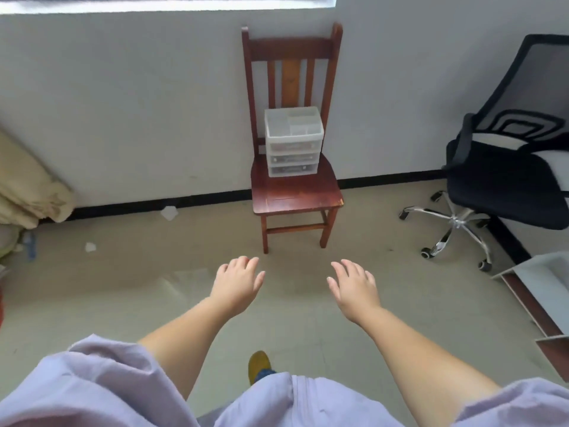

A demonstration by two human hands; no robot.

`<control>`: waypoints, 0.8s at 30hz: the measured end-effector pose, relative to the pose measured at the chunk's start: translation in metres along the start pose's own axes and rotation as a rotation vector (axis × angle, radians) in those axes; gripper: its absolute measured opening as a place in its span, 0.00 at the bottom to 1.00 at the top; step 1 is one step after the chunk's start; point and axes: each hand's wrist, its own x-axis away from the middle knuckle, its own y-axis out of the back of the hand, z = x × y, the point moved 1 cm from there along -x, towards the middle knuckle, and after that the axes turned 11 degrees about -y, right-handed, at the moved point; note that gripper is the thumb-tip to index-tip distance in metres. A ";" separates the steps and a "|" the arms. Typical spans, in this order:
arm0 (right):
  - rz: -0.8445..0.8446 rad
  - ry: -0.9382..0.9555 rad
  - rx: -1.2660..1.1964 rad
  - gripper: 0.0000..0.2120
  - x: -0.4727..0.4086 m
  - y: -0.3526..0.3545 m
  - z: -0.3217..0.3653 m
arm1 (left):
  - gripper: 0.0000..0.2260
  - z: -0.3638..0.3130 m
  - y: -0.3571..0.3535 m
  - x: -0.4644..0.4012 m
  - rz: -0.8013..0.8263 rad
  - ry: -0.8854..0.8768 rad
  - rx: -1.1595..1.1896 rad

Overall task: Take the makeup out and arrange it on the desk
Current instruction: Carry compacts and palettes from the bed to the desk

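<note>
Head view, translucent three-drawer organizer (292, 142), wooden chair (295, 192)

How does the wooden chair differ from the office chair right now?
The wooden chair is reddish-brown with four straight legs; the office chair is black on a chrome wheeled base. The wooden chair carries a clear drawer organizer on its seat and backs against the wall; the office chair stands to the right, turned sideways. Nobody sits on either.

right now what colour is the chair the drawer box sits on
Reddish-brown wood chair, seen in the head view.
</note>
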 end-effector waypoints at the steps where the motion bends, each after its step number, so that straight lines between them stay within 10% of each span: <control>1: 0.012 -0.016 -0.010 0.23 -0.017 0.006 0.006 | 0.23 0.007 0.011 -0.022 0.011 -0.010 0.008; 17: 0.114 0.005 -0.062 0.22 -0.385 0.074 0.055 | 0.21 0.079 0.077 -0.385 -0.026 0.003 0.113; 24: 0.264 -0.176 -0.533 0.16 -0.520 0.065 0.103 | 0.19 0.112 0.083 -0.519 -0.148 -0.030 0.158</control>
